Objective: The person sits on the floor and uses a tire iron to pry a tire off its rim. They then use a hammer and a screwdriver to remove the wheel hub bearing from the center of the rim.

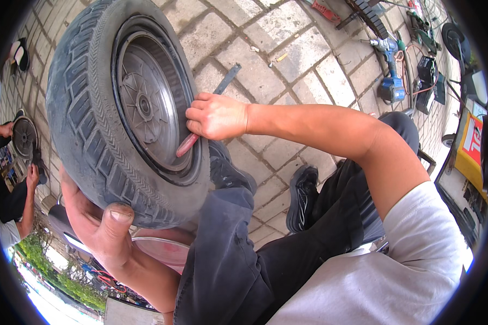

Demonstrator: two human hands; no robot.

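A person's right hand (219,116) has its fingers curled around a red handle (187,145), which pokes out below them over the wheel rim (171,174). The tire (95,108) is left of those fingers. The left hand (107,235) supports the tread, thumb on top; its finger spread is hidden, so I cannot tell.

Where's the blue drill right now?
In the head view, the blue drill lies on the paving at the upper right, beyond the person's right elbow and just left of a black box.
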